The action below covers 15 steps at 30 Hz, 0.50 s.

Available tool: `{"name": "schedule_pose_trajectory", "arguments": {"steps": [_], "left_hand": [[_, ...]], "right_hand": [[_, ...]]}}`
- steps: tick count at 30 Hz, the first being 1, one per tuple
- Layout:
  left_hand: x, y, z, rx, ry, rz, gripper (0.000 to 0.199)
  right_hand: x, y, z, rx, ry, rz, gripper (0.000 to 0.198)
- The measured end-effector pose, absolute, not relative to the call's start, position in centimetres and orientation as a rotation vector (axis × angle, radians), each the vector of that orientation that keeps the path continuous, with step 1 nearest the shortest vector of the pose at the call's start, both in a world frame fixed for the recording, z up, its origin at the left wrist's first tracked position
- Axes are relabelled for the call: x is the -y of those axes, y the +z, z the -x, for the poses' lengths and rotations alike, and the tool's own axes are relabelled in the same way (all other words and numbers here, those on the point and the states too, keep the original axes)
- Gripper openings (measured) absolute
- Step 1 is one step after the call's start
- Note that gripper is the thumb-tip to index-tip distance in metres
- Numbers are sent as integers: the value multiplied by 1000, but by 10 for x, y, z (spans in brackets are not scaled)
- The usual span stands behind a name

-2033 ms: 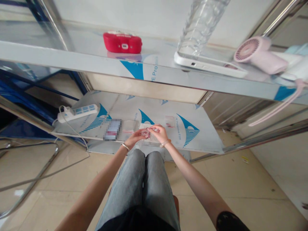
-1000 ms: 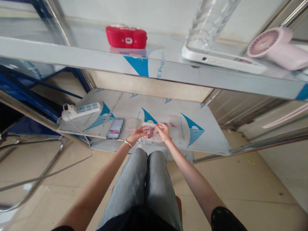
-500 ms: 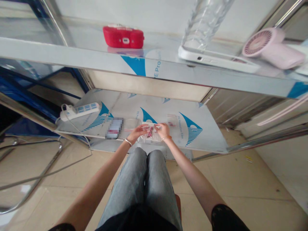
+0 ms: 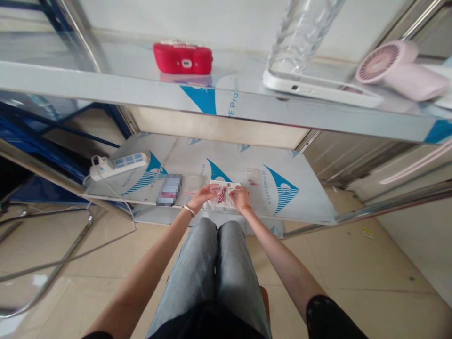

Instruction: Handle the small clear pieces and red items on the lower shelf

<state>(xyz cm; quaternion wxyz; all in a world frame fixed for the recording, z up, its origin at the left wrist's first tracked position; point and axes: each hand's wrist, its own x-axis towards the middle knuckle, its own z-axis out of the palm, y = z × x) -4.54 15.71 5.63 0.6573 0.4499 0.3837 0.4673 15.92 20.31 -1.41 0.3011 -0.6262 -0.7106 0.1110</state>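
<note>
Head view, the only one: the red piece [image 4: 221,195] sits between the hands near the front edge of the lower shelf [image 4: 183,153], roughly ahead of the knees [image 4: 202,230], presumably so both reach it equally; clear film [image 4: 229,202] lies around it with a white sheet [image 4: 226,181], can't tell if the sheet is inside or underneath; left hand [image 4: 202,195] comes in from the left with fingers bent over the film, right hand [image 4: 241,197] mirrors it with fingers bunched; contact is too small to read, so can't tell if either pinches film or just rests on it; coming in from both sides probably steadies slick film and leaves the piece in sight; clear bag [image 4: 196,183] lies just left of the hands, small bag [image 4: 253,177] just right with reddish bits in it, both presumably there for short reach; phone [image 4: 169,190] is further left, screen pixelated, near but out of the hands' way; power strip [image 4: 119,165] is at the shelf's left end, so its cord [image 4: 118,200] drops off the front well away from the hands; upper shelf [image 4: 134,92] takes the rest: red case [image 4: 182,59], bottle [image 4: 302,35], white phone [image 4: 310,88], fan [image 4: 399,70], likely parked up there to free the lower one; bottle base meets the white phone's outline, can't tell if it stands on or behind it.
</note>
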Motion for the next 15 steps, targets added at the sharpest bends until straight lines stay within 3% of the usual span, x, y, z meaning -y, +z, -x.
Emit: {"name": "schedule_pose_trajectory", "arguments": {"steps": [10, 15], "left_hand": [[-158, 52, 39, -781, 1060, -988, 51], [-159, 56, 34, -750, 1061, -985, 49]], "right_hand": [[-193, 59, -135, 1647, 455, 1128, 20], [-195, 60, -136, 1718, 427, 1135, 19]]}}
